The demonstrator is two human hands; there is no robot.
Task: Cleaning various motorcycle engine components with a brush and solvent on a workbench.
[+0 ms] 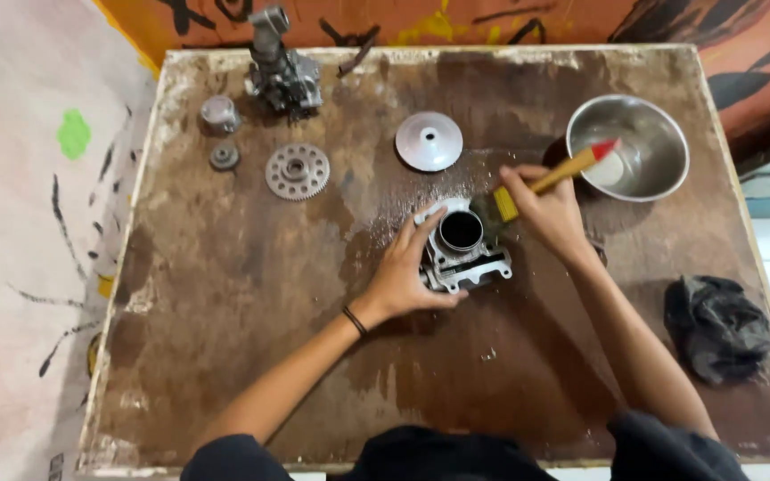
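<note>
We're gripping the engine cylinder [462,249] mid-table with our left hand [405,274] wrapped around its side, while our right hand [547,212] is closed on the paintbrush [552,178], working bristles that are probably wet along the bore's rim. We're keeping strokes short since the steel bowl [627,147] is sitting close behind, though there's open board [225,338] to the left and front.

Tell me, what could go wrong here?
The brush handle points at the bowl close behind it; a big stroke might knock it. The left hand holds the cylinder alone on a wet-looking table, so it might slip. Bristles could flick grime onto nearby parts.
</note>
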